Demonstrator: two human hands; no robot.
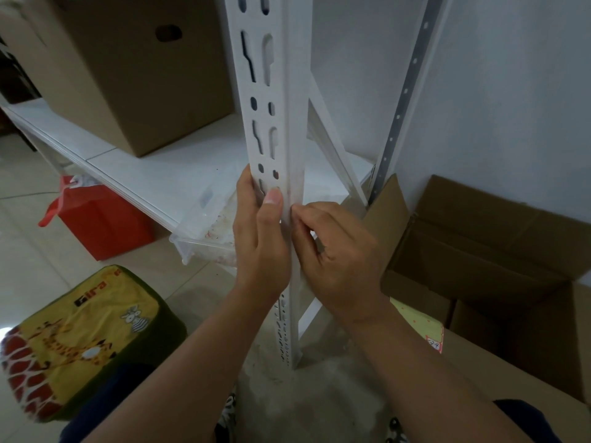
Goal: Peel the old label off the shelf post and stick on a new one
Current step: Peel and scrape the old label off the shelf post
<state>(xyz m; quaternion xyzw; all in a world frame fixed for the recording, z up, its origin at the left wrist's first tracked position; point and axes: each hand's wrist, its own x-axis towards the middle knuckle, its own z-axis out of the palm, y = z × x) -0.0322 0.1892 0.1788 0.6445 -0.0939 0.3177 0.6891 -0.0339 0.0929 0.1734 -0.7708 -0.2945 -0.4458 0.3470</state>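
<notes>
A white slotted shelf post (281, 100) runs upright through the middle of the view. My left hand (260, 241) grips the post from the left, thumb pressed on its front face and fingers wrapped behind. My right hand (335, 251) sits on the post's right face, its fingertips curled against the corner edge right beside my left thumb. Faint reddish marks show on the post just above my fingers. No label is plainly visible; my fingers hide that spot.
A white shelf board (137, 167) carries a large cardboard box (134, 71). Below lie a clear plastic bin (204, 225), a red bag (99, 219) and a yellow giraffe-print cushion (83, 337). Open cardboard boxes (486, 251) and a yellow sheet (422, 324) stand at right.
</notes>
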